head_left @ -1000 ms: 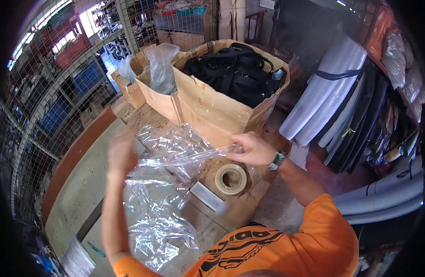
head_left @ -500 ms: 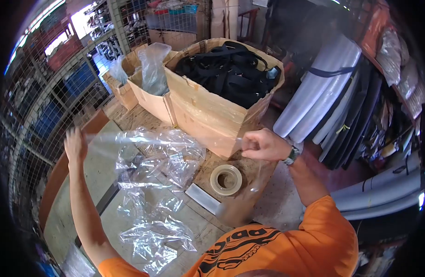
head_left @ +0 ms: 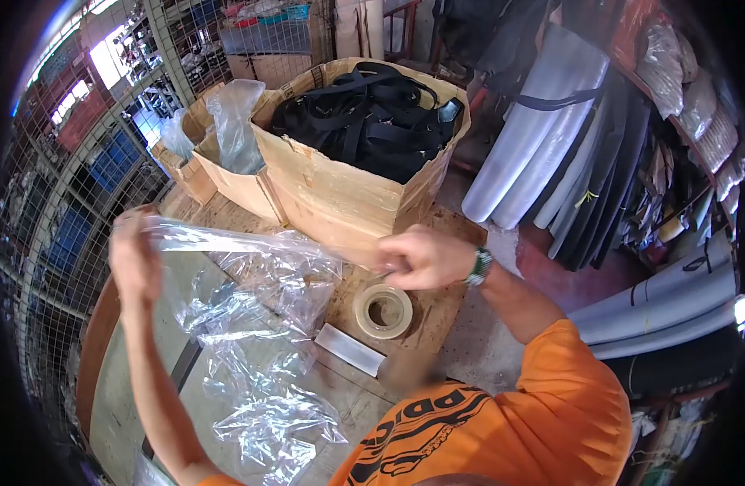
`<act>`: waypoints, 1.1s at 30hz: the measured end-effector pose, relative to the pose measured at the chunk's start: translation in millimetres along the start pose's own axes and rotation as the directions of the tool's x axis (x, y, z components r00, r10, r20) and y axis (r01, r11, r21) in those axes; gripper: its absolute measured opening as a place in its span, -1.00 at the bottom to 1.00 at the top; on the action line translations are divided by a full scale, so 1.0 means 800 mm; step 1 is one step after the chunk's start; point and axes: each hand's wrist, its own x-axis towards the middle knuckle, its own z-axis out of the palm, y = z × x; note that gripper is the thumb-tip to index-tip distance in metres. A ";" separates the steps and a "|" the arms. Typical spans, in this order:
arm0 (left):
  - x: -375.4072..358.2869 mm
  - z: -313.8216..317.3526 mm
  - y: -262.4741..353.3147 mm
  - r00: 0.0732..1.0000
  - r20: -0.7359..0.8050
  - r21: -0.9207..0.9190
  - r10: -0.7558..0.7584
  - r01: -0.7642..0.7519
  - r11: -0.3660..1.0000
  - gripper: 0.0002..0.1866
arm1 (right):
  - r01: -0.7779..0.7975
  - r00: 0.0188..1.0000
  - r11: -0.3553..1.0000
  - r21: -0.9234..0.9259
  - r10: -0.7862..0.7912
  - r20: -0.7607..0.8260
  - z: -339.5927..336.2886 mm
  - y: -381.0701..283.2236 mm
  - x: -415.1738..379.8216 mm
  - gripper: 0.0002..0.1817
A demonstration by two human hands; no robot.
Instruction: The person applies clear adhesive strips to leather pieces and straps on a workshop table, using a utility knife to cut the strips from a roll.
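Note:
A sheet of clear plastic film [head_left: 227,240] is stretched across between my two hands. My left hand [head_left: 135,263], slightly blurred, is closed on its left end. On the other side my right hand [head_left: 425,257], with a watch on the wrist, pinches the narrow right end beside the large carton. Below the stretch, crumpled clear plastic [head_left: 263,348] hangs and lies over the table in shiny folds. A roll of tape [head_left: 363,313] lies flat just below my right hand. Next to it is a flat metallic strip [head_left: 348,350].
A large carton [head_left: 340,198] full of black straps stands at the table's back edge. Smaller cartons [head_left: 236,188] with clear bags adjoin it. Wrapped rolls [head_left: 526,134] lean at the right. Wire mesh [head_left: 65,202] runs along the left.
My right hand has moved left and slightly down, above the tape roll. The film between my hands now hangs wider at the left end. The camera view has shifted a little.

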 end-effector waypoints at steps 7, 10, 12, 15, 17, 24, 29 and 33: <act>-0.044 0.006 0.024 0.605 0.693 0.506 -0.393 -0.020 0.862 0.00 | -0.080 0.968 0.996 0.026 0.084 -0.236 0.037 0.023 -0.002 -0.81; -0.065 0.041 0.170 0.809 0.539 -0.075 0.236 -0.233 0.970 0.02 | -0.013 0.970 1.000 -0.020 0.008 -0.242 0.073 -0.004 0.034 -0.80; -0.058 0.048 0.196 0.822 0.432 -0.105 0.372 -0.363 0.926 -0.23 | 0.099 0.957 0.994 -0.047 -0.108 -0.271 0.080 -0.030 0.053 -0.80; -0.009 0.014 0.189 0.899 0.202 0.011 0.389 -0.399 0.917 -0.55 | 0.136 0.970 0.987 0.080 -0.116 -0.215 0.067 -0.038 0.058 -0.81; 0.027 -0.045 0.164 0.966 -0.085 -0.232 0.242 -0.256 0.939 -0.70 | 0.118 0.977 0.989 0.090 -0.099 -0.186 0.061 0.004 0.053 -0.81; -0.013 -0.038 -0.138 0.863 0.339 0.773 -0.375 -0.028 0.634 -0.07 | -0.159 0.961 0.965 0.207 0.199 -0.189 0.061 0.098 -0.018 -0.78; -0.060 0.003 0.136 0.876 0.456 0.064 0.156 -0.207 0.976 -0.04 | -0.047 0.952 0.994 0.104 0.076 -0.296 0.079 0.029 0.023 -0.78; -0.051 0.048 0.208 0.881 0.300 -0.055 0.367 -0.368 0.928 -0.41 | 0.055 0.964 0.997 -0.049 -0.066 -0.259 0.073 -0.034 0.048 -0.84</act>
